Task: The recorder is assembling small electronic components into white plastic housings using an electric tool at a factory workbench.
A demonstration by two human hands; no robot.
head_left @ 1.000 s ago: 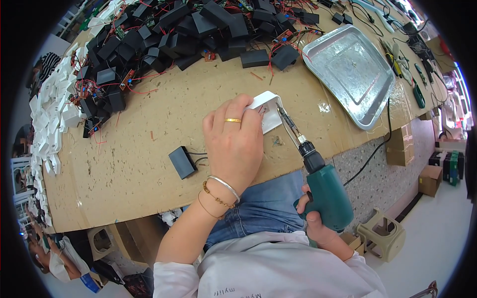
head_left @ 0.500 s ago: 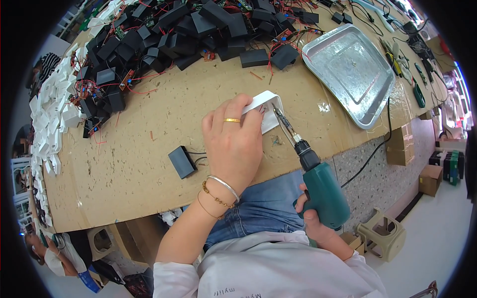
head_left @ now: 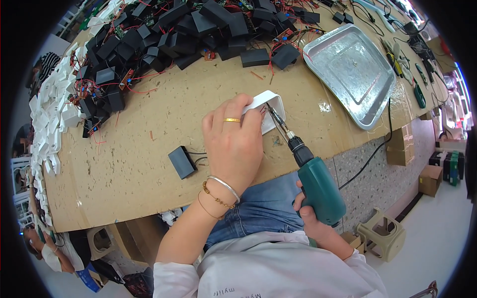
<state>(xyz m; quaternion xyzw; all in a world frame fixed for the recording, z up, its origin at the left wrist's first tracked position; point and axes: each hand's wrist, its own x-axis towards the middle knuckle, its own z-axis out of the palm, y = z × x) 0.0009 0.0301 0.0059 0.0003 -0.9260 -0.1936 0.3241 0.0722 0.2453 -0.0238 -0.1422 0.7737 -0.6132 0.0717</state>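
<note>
The left hand [head_left: 232,136], fingers curled closed, grips a white plastic open-sided housing [head_left: 267,124] over the brown cardboard-covered bench [head_left: 124,184]; the right hand [head_left: 314,226] is wrapped around a dark-green pistol-shaped tool with a slender metal tip [head_left: 322,191]. That tip reaches inside the housing near thin reddish wires [head_left: 263,110], seemingly for soldering; the next move calls for a steady housing and careful aim.
</note>
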